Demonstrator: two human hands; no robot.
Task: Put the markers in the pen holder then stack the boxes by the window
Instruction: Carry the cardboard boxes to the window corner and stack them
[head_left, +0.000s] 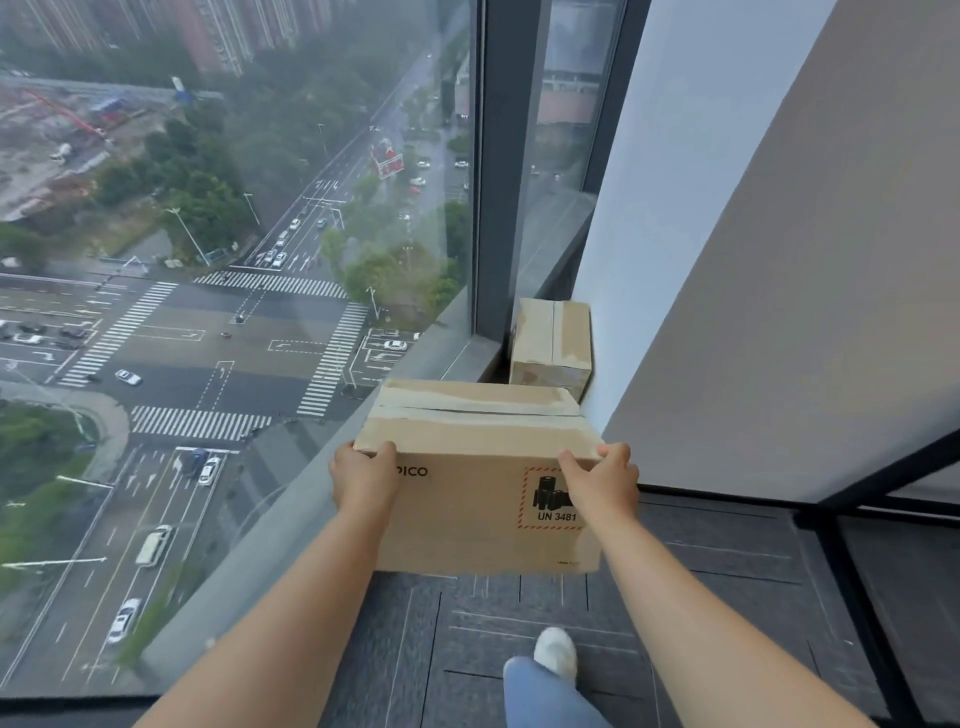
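A taped brown cardboard box with a black logo and a red-bordered battery label is held in front of me by the window. My left hand grips its upper left edge and my right hand grips its upper right edge. Whether its base touches the floor I cannot tell. Behind it, a smaller taped cardboard box stands on the floor in the corner between the window and the wall. No markers or pen holder are in view.
A floor-to-ceiling window with a grey sill runs along the left. A white wall closes the right, with a black frame near it. Dark carpet covers the floor; my white shoe steps forward.
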